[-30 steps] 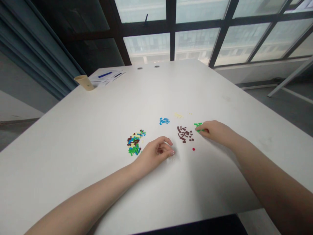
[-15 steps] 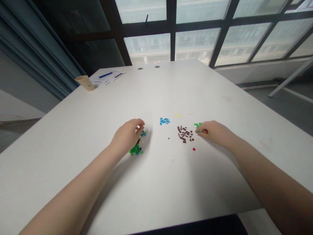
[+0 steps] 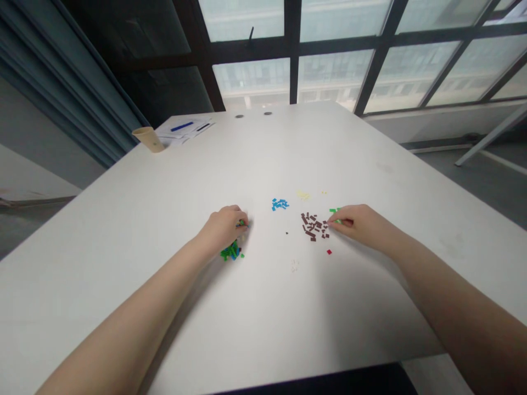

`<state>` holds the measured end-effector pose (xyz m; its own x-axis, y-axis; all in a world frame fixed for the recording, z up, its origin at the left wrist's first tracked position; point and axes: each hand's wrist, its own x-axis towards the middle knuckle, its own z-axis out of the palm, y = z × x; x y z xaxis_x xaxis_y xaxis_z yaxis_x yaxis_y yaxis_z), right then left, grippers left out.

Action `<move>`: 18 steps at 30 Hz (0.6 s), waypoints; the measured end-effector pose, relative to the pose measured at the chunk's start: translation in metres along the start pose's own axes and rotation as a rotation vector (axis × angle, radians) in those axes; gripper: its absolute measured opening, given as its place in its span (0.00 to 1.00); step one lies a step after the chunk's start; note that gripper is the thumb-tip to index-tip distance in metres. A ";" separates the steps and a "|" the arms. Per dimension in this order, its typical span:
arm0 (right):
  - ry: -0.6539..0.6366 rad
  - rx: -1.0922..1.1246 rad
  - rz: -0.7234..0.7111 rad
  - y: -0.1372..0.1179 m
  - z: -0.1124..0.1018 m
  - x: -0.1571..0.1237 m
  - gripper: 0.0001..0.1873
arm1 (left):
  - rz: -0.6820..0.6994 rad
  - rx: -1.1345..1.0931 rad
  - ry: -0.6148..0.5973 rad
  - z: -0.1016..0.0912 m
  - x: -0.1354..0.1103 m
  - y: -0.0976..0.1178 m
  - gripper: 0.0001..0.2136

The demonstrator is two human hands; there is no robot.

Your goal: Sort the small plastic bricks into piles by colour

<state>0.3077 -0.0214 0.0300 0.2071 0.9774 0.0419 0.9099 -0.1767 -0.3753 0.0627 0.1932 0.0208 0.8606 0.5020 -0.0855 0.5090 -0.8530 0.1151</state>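
Observation:
On the white table [image 3: 255, 307], my left hand [image 3: 224, 227] has its fingers curled down around small coloured bricks, which show between thumb and fingers. Just below that hand lies a mixed brick pile [image 3: 230, 250], mostly green with some blue and black; the hand covers part of it. My right hand [image 3: 357, 220] is closed in a pinch at the right edge of the brown bricks [image 3: 313, 226]. What its fingertips hold, if anything, is too small to make out. Green bricks [image 3: 334, 210] peek out behind the right hand.
Blue bricks [image 3: 280, 204] and pale yellow pieces [image 3: 303, 195] lie in groups farther back. A single red brick [image 3: 329, 252] and tiny whitish pieces [image 3: 294, 266] lie nearer me. A beige cup [image 3: 149, 139] and papers [image 3: 187, 130] with a blue pen [image 3: 181, 126] stand far left.
My left hand has lowered onto the upper part of the mixed pile, and its fingers have closed around bricks. The right fingertips have shifted slightly toward the brown bricks.

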 end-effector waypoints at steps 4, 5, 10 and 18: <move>-0.001 0.033 -0.051 -0.008 0.004 -0.002 0.14 | 0.012 0.009 0.014 0.005 0.001 0.001 0.07; 0.000 0.036 -0.069 -0.010 0.005 -0.002 0.13 | 0.016 0.010 0.018 0.006 0.002 0.002 0.08; 0.004 0.039 -0.120 -0.019 0.008 -0.003 0.12 | 0.038 0.017 0.013 0.007 0.000 0.011 0.09; -0.015 0.084 -0.245 -0.035 0.018 -0.010 0.11 | -0.019 0.134 0.013 0.002 -0.010 0.026 0.11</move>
<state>0.2672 -0.0225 0.0266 -0.0222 0.9916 0.1276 0.8990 0.0756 -0.4314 0.0676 0.1654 0.0224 0.8517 0.5189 -0.0738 0.5189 -0.8546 -0.0202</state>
